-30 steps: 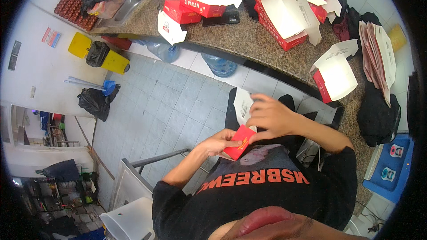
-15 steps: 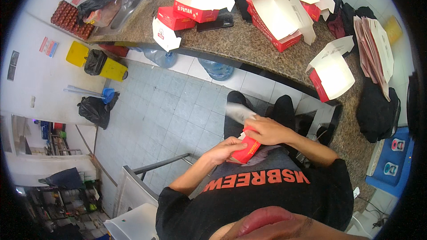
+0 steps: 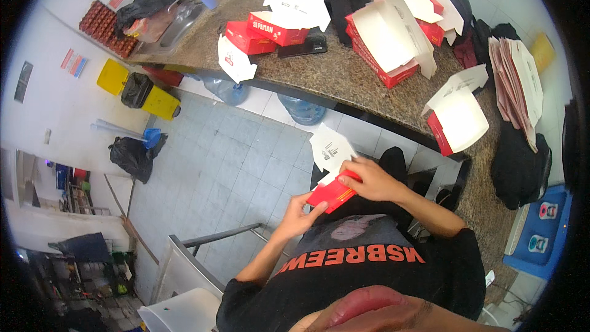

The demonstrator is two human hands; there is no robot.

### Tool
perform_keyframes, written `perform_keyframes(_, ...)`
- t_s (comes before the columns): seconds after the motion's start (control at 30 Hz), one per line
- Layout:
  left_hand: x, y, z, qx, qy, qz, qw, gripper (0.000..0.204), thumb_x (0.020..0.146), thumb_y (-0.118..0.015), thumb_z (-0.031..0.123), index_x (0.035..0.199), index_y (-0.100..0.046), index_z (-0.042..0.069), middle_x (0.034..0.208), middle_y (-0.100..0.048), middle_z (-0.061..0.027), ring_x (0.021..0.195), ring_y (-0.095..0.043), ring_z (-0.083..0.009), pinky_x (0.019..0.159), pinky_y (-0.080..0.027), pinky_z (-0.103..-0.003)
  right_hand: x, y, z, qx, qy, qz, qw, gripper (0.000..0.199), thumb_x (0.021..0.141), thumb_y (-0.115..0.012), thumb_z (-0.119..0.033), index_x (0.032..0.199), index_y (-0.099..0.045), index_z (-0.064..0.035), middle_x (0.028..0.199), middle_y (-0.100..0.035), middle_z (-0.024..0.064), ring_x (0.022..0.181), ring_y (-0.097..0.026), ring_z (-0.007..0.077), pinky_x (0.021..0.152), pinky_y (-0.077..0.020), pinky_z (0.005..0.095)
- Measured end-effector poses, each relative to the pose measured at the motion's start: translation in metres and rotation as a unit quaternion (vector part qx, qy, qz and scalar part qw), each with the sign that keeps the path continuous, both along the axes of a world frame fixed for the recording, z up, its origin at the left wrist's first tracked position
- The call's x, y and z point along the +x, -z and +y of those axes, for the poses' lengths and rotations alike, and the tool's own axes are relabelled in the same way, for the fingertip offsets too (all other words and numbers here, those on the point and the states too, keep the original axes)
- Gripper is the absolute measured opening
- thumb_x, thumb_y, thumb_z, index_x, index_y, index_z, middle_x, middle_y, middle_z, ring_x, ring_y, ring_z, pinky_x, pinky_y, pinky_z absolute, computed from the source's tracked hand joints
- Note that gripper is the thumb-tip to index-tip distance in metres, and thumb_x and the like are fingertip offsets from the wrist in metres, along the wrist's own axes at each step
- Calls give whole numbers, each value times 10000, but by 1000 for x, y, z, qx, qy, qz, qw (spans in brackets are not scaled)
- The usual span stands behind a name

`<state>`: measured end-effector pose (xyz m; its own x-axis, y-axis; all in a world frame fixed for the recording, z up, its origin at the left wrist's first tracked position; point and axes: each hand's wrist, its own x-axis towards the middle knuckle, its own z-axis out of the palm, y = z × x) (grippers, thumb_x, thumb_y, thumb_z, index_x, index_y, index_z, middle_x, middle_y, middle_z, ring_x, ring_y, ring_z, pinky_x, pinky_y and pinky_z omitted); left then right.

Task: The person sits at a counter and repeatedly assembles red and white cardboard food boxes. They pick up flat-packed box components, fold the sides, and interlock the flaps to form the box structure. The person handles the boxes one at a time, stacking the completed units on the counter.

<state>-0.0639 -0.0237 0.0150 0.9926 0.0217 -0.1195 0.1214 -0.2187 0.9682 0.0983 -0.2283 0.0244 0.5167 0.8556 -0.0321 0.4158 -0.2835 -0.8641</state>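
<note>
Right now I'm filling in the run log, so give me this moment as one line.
left hand: grips red box | right hand: on box top | box flap: open, white | counter: more boxes

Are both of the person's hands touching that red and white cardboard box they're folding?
Touching. The head view shows the left hand gripping the lower end of the red and white cardboard box, with the right hand pressed over its upper edge.

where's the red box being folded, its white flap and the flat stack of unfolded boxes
red box [image 3: 332,195], head view, on its red side panel
white flap [image 3: 330,149], head view, middle of the flap
flat stack of unfolded boxes [image 3: 517,80], head view, top sheet
</note>
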Motion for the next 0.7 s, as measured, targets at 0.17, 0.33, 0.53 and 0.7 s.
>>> perform_keyframes(0.17, 9, 5, -17, 258, 41, 2, 965, 270, 896, -690, 203, 1058, -683, -12, 851, -689, -192, 845, -663, -361, 821, -506, -466, -27, -55, 1, -204, -61, -182, 960, 600, 968, -586, -479, 1350, -562, -17, 815, -708, 210, 701, -696, 434, 620, -560, 550)
perform_keyframes(0.33, 15, 1, -29, 380, 100, -107, 913, 391, 808, -743, 201, 1133, -618, 23, 1100, -618, -201, 1143, -573, -381, 999, -398, -493, -29, 18, 2, -53, -127, -206, 969, 364, 908, -676, -390, 875, -668, -27, 732, -677, 182, 684, -684, 379, 632, -526, 496)
perform_keyframes(0.53, 25, 18, -32, 217, -106, -90, 966, 680, 864, -769, 209, 1397, -416, -22, 1372, -466, -299, 1274, -508, -455, 1059, -432, -474, -19, 45, 12, 101, 131, 94, 982, 182, 956, -670, -176, 950, -705, 2, 638, -619, 124, 540, -574, 138, 520, -455, 349)
perform_keyframes(0.7, 55, 36, -61, 116, -197, -146, 962, 692, 995, -539, 121, 1562, -189, -66, 1432, -456, -374, 1172, -599, -484, 961, -499, -467, -8, 30, 28, 215, 198, 232, 928, 239, 1031, -594, -158, 1102, -696, 46, 850, -698, 9, 726, -617, 89, 652, -530, 269)
